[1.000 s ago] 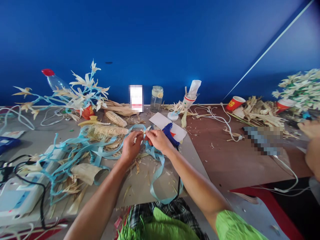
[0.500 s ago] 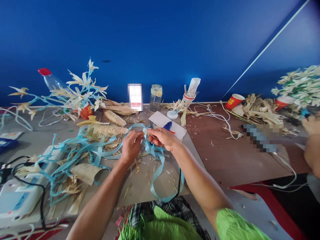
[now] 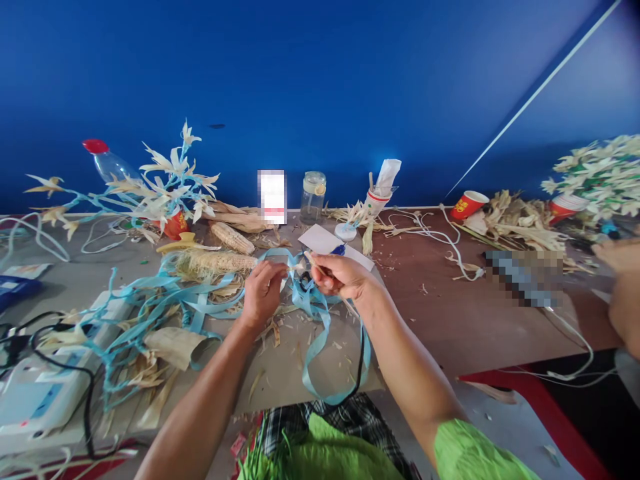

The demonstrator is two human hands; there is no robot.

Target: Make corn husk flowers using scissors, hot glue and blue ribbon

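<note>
In the middle of the table, my left hand (image 3: 264, 288) is closed in a pinch on a small pale piece of corn husk (image 3: 297, 267), whose tip points toward the other hand. My right hand (image 3: 343, 275) is closed around a thin pale strip (image 3: 311, 259); its end shows beyond the thumb, and its kind is hard to tell. Light blue ribbon (image 3: 315, 353) loops below and between the hands. Just left of my left hand lies a corn cob (image 3: 235, 261) with silk, beside branches wrapped in blue ribbon (image 3: 120, 333).
At the left, husk flowers (image 3: 173, 167) stand in a red cup near a white power strip (image 3: 45, 393). A glass jar (image 3: 313, 200) and white card (image 3: 320, 238) are at the back. To the right lie a blurred phone (image 3: 523, 277), husks (image 3: 520, 220) and another person's hand (image 3: 620, 257).
My right hand has moved slightly right, away from my left hand, opening a gap where the pale piece now shows. My left hand stays almost in place.
</note>
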